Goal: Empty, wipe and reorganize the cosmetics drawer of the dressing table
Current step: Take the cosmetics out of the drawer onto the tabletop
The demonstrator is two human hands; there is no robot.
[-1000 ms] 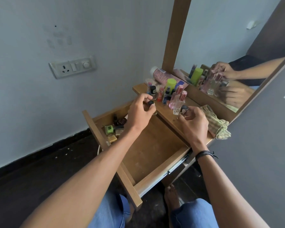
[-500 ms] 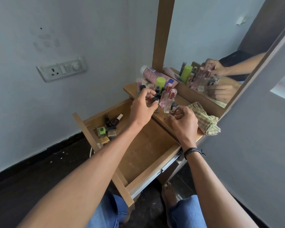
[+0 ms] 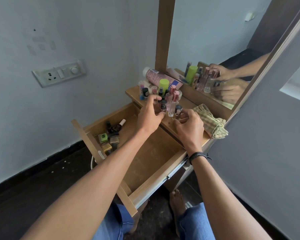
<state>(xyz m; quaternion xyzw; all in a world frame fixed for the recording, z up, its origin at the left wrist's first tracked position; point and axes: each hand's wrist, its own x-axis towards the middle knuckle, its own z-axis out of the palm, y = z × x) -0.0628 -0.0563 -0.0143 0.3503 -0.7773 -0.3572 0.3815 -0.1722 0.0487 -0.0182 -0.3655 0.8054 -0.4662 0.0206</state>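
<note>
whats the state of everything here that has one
drawer, pulled open
nail polishes, lying in drawer's corner
cloth, crumpled on tabletop
pink tube, lying down
perfume bottles, upright
left hand, grips small bottle
right hand, fingers curled, hold unclear

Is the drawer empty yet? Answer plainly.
No, several small nail polish bottles lie in one corner of the open drawer.

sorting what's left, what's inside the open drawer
A cluster of nail polish bottles lies in the far left corner of the drawer. The left forearm hides part of its floor.
</note>
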